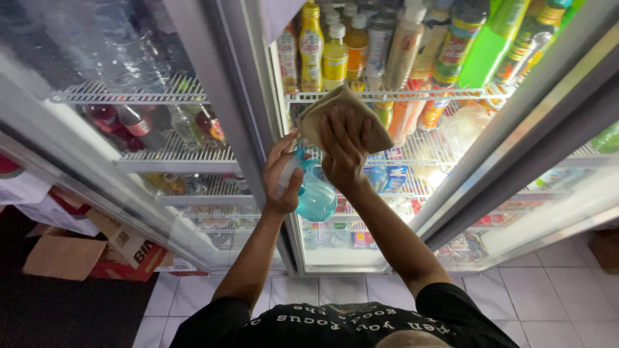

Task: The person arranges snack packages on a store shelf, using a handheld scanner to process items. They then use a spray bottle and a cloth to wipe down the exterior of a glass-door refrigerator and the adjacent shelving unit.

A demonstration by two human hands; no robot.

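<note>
My right hand (343,149) presses a tan cloth (335,108) flat against the glass door (451,148) of a drinks fridge. My left hand (281,175) grips a blue spray bottle (314,193) by its neck and trigger, just left of and below the cloth. Both arms reach up from the bottom of the head view. Behind the glass stand several bottles (361,45) on wire shelves.
A second fridge door (129,129) with bottles on wire racks is at left. Cardboard boxes (97,251) lie on the floor at lower left beside a dark mat. White floor tiles (554,296) run along the bottom right. A grey door frame (529,135) crosses at right.
</note>
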